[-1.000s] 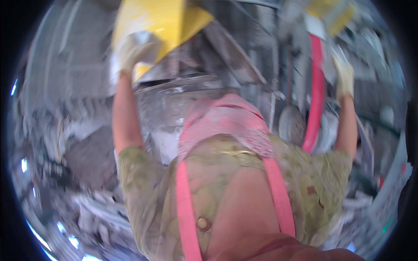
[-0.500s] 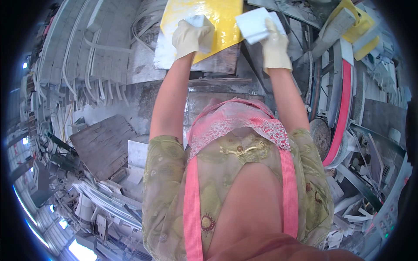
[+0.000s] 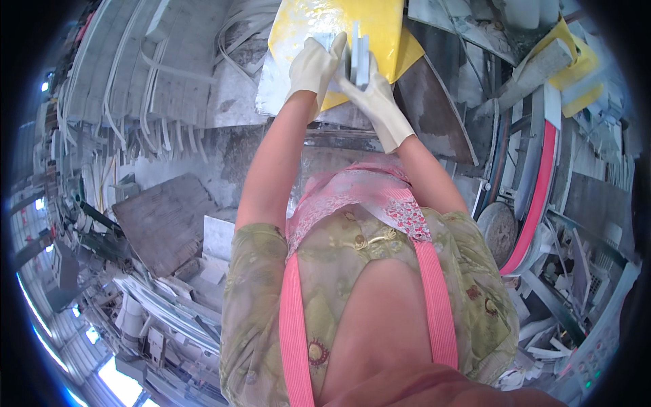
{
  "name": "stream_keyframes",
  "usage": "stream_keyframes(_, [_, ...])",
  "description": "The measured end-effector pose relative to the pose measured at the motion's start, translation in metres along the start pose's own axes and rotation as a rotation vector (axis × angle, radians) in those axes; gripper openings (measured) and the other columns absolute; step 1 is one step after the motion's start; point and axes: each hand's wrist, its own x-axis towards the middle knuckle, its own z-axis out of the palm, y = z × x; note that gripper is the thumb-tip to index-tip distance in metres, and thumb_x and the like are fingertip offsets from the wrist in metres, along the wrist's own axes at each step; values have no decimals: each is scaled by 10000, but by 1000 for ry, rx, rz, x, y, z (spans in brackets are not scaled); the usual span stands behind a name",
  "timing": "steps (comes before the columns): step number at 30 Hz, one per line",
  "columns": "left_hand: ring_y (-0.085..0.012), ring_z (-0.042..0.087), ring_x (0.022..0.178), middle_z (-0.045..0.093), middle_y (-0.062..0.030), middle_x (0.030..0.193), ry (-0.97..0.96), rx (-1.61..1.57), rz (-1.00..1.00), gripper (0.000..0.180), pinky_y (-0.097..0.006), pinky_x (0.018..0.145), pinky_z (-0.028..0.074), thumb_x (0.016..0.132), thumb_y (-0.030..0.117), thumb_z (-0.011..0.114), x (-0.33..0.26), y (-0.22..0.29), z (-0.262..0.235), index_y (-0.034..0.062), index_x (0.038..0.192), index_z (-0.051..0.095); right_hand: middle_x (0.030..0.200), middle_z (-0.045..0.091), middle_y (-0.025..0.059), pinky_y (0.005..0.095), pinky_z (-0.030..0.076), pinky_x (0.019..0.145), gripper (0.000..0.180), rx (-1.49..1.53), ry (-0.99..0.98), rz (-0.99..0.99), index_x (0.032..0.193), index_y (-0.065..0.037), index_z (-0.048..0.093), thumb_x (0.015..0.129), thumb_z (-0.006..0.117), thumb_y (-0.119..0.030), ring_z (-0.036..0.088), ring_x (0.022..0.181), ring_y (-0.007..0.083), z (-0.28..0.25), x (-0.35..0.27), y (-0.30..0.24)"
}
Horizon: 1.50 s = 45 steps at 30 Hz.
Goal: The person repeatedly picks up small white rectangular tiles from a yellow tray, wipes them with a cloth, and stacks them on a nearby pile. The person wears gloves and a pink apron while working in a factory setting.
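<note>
Over a wet yellow sheet [image 3: 381, 26] at the top, my two pale-gloved hands are close together. My left hand [image 3: 312, 68] is closed on a pale grey block [image 3: 323, 38], whose lower part the glove hides. My right hand [image 3: 377, 103] grips thin white-grey tiles [image 3: 361, 62] standing on edge, thumb on their left side and fingers mostly behind them. The tiles are beside the left hand's fingertips; whether they touch the block cannot be made out.
Long grey slabs and strips [image 3: 122, 61] are stacked at the left. A machine with a red curved guard [image 3: 539, 197] and a round disc [image 3: 497, 234] stands at the right. A dark board [image 3: 163, 220] leans at lower left. More yellow sheeting [image 3: 580, 68] hangs at upper right.
My right hand has swung leftward from beyond the yellow sheet's right side, turning its tiles from face-up to on edge beside the left hand. My left hand still holds the block.
</note>
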Motion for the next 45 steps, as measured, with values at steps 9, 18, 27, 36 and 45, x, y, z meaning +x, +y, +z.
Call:
stream_keyframes(9, [-408, 593, 1204, 599, -304, 1292, 249, 54, 43, 809, -416, 990, 476, 849, 565, 700, -14, 0, 25, -52, 1346, 537, 1484, 515, 214, 373, 397, 1144, 777, 5, -486, -282, 1491, 36, 430, 903, 673, -410, 510, 1370, 317, -75, 54, 38])
stream_keyframes(18, [-388, 412, 1433, 330, -302, 1579, 450, -278, -265, 1409, -405, 1149, 390, 634, 421, 904, -82, 4, 55, -15, 1597, -28, 1514, 487, 156, 369, 314, 1191, 551, 511, -614, -346, 1506, -13, 442, 1061, 469, -336, 448, 1415, 259, -41, 154, 26])
stream_keyframes(27, [-365, 479, 1370, 413, -324, 1506, 511, -568, -364, 1586, -348, 1125, 403, 571, 334, 975, -66, 15, 97, 27, 1564, -222, 1524, 472, 155, 370, 303, 1196, 552, 553, -695, -265, 1511, -8, 429, 1063, 472, -328, 430, 1426, 257, -37, 144, 35])
stream_keyframes(36, [-281, 394, 1387, 356, -220, 1547, 855, -1098, -48, 876, -349, 1166, 278, 1024, 371, 574, -39, -6, 119, -49, 1590, 55, 1535, 456, 155, 372, 292, 1202, 553, 567, -751, -246, 1515, -4, 417, 1065, 475, -320, 411, 1436, 255, -32, 162, 32])
stream_keyframes(45, [-278, 474, 1303, 503, -216, 1423, 963, -1123, -189, 805, -356, 1122, 326, 1030, 319, 520, -35, 16, 126, -2, 1604, 57, 1545, 441, 154, 373, 282, 1207, 555, 564, -695, -190, 1520, 1, 404, 1068, 477, -313, 393, 1447, 253, -34, 164, 38])
